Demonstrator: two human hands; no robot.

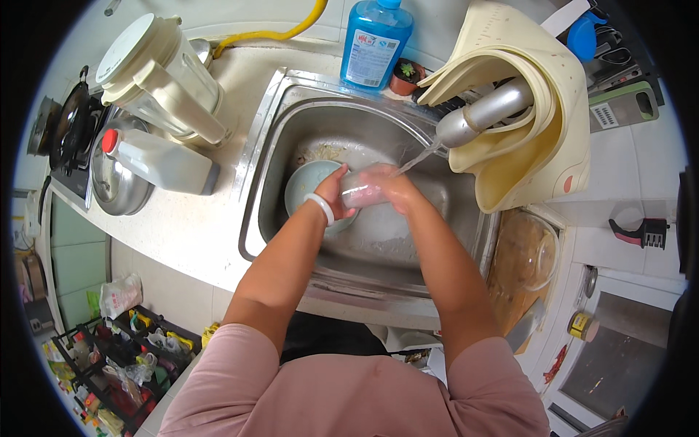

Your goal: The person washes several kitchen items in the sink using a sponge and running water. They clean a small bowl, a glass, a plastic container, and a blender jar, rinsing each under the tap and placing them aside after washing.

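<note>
Over the sink basin [382,240], a clear, cup-like cylinder [357,191] lies nearly level between my hands. My left hand [332,191], with a white bangle at its wrist, grips one end. At the other end is my right hand [397,188]; its fingers show pink through the clear wall, and I cannot tell whether they are inside or behind it. Water runs from a silver faucet [464,123] onto the right hand. Below the left hand, a pale bowl [300,188] rests in the basin, partly covered by that hand and the cylinder.
Food scraps [325,153] lie behind the bowl. A blue detergent bottle [377,46] and a potted succulent [407,76] stand behind the sink. Curled cream mats [546,125] surround the faucet. Left are a blender [164,82], a plastic jug [164,164] and a metal lid [117,185]. A cleaver [527,325] lies right.
</note>
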